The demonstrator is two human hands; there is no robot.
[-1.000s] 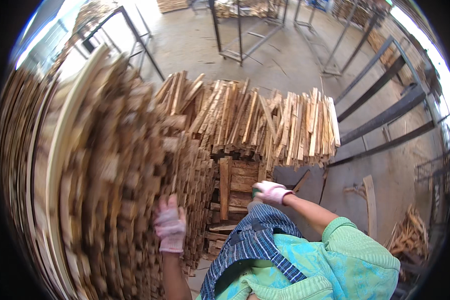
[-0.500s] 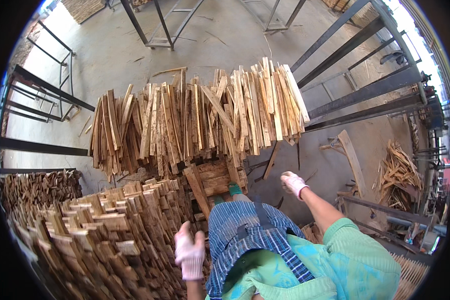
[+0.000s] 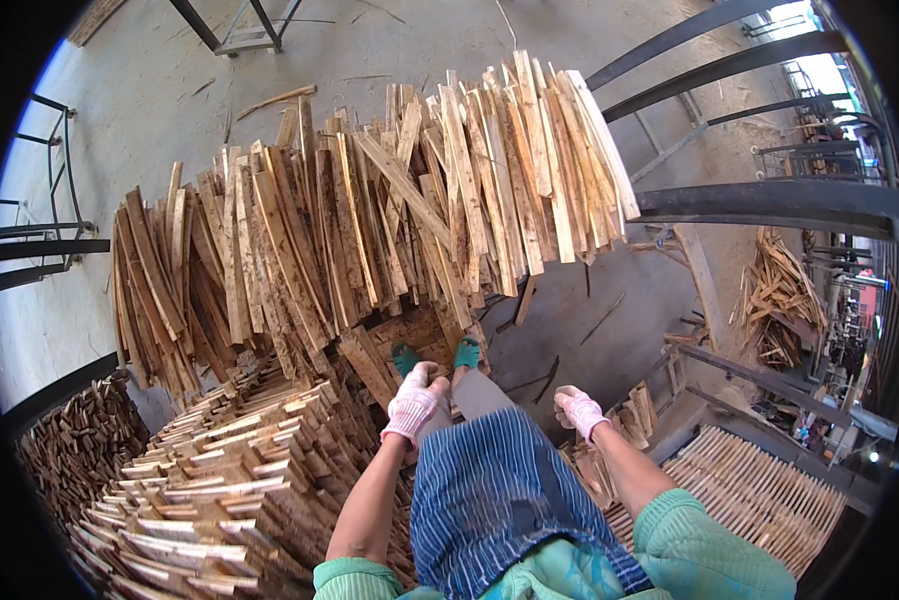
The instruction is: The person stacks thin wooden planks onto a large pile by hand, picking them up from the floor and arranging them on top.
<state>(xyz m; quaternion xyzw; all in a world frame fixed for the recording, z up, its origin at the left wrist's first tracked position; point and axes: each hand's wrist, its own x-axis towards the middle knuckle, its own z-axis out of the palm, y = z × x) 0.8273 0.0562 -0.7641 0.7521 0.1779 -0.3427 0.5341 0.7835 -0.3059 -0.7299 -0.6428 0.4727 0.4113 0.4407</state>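
Observation:
My left hand [image 3: 415, 404], in a pink-and-white knit glove, hangs above my feet beside the tall stack. Its fingers are loosely bent and partly apart, with nothing seen in them. To the right of my striped apron is my right hand [image 3: 579, 412], gloved alike, its fingers curled in and no object showing. Ahead of me lies a long row of rough wooden strips [image 3: 355, 215], piled side by side. Close to my left arm rises a stack of layered wooden strips [image 3: 240, 480]. Neither hand touches wood.
Dark metal rails [image 3: 760, 203] run along the right, with a heap of wood scraps [image 3: 782, 300] beyond. Evenly laid slats [image 3: 760, 490] lie at lower right. A darker wood stack [image 3: 85, 440] stands far left. Loose sticks lie on the concrete floor [image 3: 370, 45].
My left hand has come forward and right, from beside the apron to above my feet, its fingers less spread. My right hand has moved lower in view. My view has shifted, showing more slats at right.

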